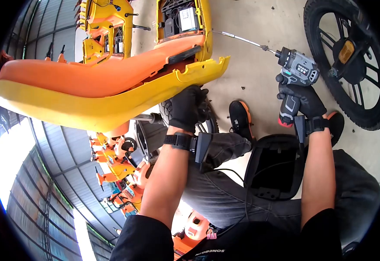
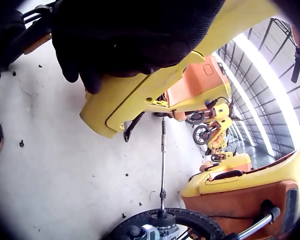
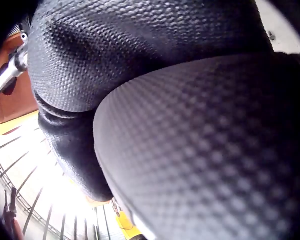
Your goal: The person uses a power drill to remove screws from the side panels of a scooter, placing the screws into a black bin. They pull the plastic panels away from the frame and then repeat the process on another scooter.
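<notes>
Left hand grips yellow panel along lower edge; right hand holds power driver, long bit pointing toward opened scooter body; contact unclear. Advisable: support panel against twisting, keep bit straight. Notched panel rim could snag glove. Wheel crowds driver's far side; bare floor between panel and driver leaves room.
</notes>
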The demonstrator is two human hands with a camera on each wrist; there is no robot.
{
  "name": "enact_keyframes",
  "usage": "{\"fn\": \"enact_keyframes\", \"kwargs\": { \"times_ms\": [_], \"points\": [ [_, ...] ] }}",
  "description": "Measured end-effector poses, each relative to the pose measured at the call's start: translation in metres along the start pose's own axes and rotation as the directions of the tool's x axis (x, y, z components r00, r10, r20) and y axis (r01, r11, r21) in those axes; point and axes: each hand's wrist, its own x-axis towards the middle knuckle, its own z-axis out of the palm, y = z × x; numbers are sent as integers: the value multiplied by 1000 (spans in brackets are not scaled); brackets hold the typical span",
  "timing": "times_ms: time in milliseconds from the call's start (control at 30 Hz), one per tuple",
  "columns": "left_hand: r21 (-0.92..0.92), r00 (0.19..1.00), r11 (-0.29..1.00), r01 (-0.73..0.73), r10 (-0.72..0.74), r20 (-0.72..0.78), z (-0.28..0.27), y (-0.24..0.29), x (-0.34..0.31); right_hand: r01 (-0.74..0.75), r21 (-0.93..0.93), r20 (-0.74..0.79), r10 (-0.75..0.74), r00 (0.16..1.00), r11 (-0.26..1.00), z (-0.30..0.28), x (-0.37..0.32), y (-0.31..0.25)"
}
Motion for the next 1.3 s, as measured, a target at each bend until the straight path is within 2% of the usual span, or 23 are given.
{"fn": "enact_keyframes", "kwargs": {
  "times_ms": [33, 67, 167, 233, 267, 333, 367, 433, 467, 500, 533, 567, 600, 667, 700, 733, 800, 833, 1000, 1067, 1300],
  "points": [
    [-263, 962, 931, 253, -270, -28, 6, 11, -3, -8, -5, 12, 8, 1000, 1000, 0, 0, 1],
    [-266, 963, 930, 252, -269, -26, 10, 19, -5, -6, -9, 11, 6, 1000, 1000, 1, -1, 1],
    [-380, 917, 864, 331, -390, -87, 9, 21, -5, 8, 5, 6, -8, 1000, 1000, 5, -3, 2],
    [-139, 996, 987, 87, -81, 43, -4, 1, 3, 27, 21, 25, -27, 999, 999, 7, -3, 1],
    [-140, 996, 987, 84, -79, 44, -5, -4, 6, 29, 19, 25, -30, 999, 999, 7, -3, 1],
    [-18, 994, 998, -66, 67, 88, -6, -10, 8, 19, -27, 35, -18, 999, 999, 7, -7, 0],
    [-23, 993, 998, -65, 66, 93, -5, -10, 9, 19, -31, 29, -18, 999, 999, 7, -9, -1],
    [92, 959, 961, -262, 249, 139, -5, -8, 6, -6, -50, 32, 8, 999, 999, 7, -18, -2],
    [88, 958, 961, -262, 248, 145, 0, 2, 5, -5, -51, 25, 6, 1000, 999, 9, -26, -3],
    [-247, 998, 968, -46, 53, 22, 5, 12, 1, -6, -55, 29, 8, 1000, 998, 14, -43, -3],
    [-564, 983, 816, 127, -178, -35, 11, 18, 3, -5, -60, 44, 8, 999, 998, 15, -52, -4],
    [-599, 989, 791, 124, -145, 15, 8, 13, 6, 2, -112, 46, 3, 999, 994, 12, -58, -2],
    [-597, 989, 791, 131, -144, 26, 5, 9, 6, 6, -110, 35, -2, 999, 994, 15, -63, 0],
    [-504, 984, 863, 7, 83, 156, 2, 0, 11, 50, -151, 22, -47, 999, 987, 29, -71, 2],
    [-466, 967, 884, -26, 141, 214, -3, -9, 18, 83, -162, 36, -78, 996, 983, 33, -72, 4],
    [-462, 962, 887, -22, 144, 231, -1, -1, 15, 55, -156, 0, -56, 998, 986, 40, -75, 5],
    [-513, 989, 852, 107, -36, 146, 8, 16, 5, 95, -148, -1, -96, 995, 984, 48, -79, 11],
    [-513, 987, 850, 123, -50, 156, 11, 17, 4, 77, -122, -17, -79, 997, 990, 46, -83, 15],
    [-459, 991, 882, 109, -57, 124, 13, 18, 8, 74, -112, -28, -78, 997, 991, 52, -89, 28],
    [-419, 993, 902, 101, -67, 95, 14, 18, 7, 75, -176, -58, -87, 995, 982, 55, -93, 30],
    [-401, 994, 911, 90, -58, 90, 14, 15, 5, 77, -152, -47, -85, 995, 985, 53, -96, 31]
  ]
}}
